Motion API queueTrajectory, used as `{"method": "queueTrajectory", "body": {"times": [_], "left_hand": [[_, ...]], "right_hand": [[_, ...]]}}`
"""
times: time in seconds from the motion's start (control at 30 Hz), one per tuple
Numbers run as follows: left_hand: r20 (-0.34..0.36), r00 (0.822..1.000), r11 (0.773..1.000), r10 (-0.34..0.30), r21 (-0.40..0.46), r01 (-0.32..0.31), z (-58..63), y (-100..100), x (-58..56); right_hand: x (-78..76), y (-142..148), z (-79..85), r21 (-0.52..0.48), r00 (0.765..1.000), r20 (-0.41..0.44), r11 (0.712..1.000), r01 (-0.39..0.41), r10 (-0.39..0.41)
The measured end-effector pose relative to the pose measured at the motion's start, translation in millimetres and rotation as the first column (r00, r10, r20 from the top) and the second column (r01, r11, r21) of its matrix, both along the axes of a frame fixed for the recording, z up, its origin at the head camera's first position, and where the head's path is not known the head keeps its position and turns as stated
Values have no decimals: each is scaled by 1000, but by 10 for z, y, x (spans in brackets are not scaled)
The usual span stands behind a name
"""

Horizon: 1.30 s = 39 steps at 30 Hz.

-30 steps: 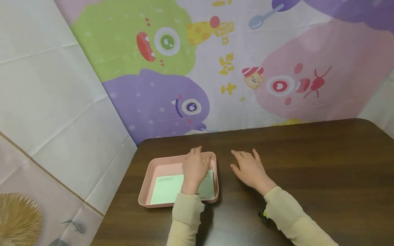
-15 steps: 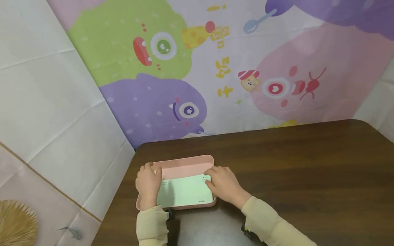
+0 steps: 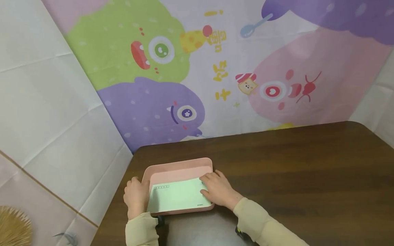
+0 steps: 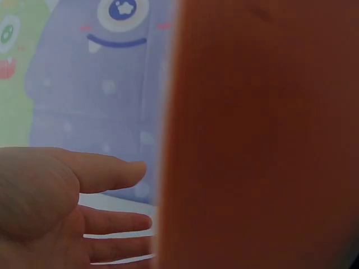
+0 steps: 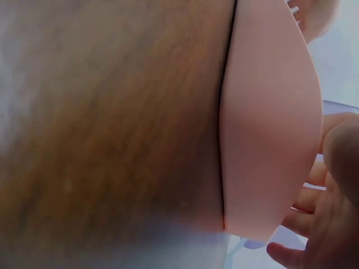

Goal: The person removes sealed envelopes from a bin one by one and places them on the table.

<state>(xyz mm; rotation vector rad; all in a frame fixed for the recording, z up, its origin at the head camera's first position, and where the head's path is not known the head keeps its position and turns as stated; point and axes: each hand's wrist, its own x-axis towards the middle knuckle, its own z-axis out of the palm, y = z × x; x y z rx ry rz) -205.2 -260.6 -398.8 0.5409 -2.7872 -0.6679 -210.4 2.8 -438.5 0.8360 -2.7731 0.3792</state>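
Pale green paper (image 3: 178, 198), long axis left-right, lies in pink tray (image 3: 181, 173); its lower-right print is illegible. Left hand (image 3: 136, 196) and right hand (image 3: 220, 189) flank the tray, grips wide.

The tray (image 3: 180, 167) sits on the surface (image 3: 292, 167), the envelope (image 3: 178, 197) inside it, toward its near side. At the tray's left end is the left hand (image 3: 136, 197), perhaps touching it; the right hand (image 3: 219, 190) overlaps its right rim. Behind the tray hangs a cloth (image 3: 229, 65).
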Motion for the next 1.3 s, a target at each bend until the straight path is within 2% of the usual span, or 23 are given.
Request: {"method": "queueTrajectory", "body": {"times": [0.1, 0.23, 0.33, 0.5, 0.73, 0.87, 1.1, 1.2, 1.3], "left_hand": [[97, 995, 999, -18, 36, 15, -12, -74, 21], [243, 967, 993, -74, 110, 48, -30, -130, 57], [291, 952, 990, -100, 126, 66, -39, -113, 66], [302, 948, 992, -96, 103, 67, -37, -75, 65], [314, 946, 995, -83, 84, 59, -30, -56, 36], [328, 942, 995, -68, 94, 39, -40, -45, 37], [334, 940, 995, -68, 88, 41, -44, -54, 28], [329, 942, 996, -73, 76, 50, -48, -62, 29], [312, 947, 997, -75, 55, 61, -51, -77, 36]], "right_hand": [[-19, 2, 8, 70, 999, 46, 998, 6, -9], [-20, 3, 25, 185, 990, 138, 983, -10, -16], [-19, 0, 21, 234, 987, 162, 972, -17, -22], [-29, -11, -7, 235, 991, 130, 972, -3, -28], [-25, -1, 21, 184, 998, 61, 983, 6, -17], [-6, -2, 15, 173, 998, 57, 985, 8, -18], [6, -11, 27, 154, 999, 37, 988, 27, -33], [10, -14, 26, 112, 999, 21, 993, 40, -43], [15, -21, 23, 25, 999, -4, 999, 48, -47]]}}
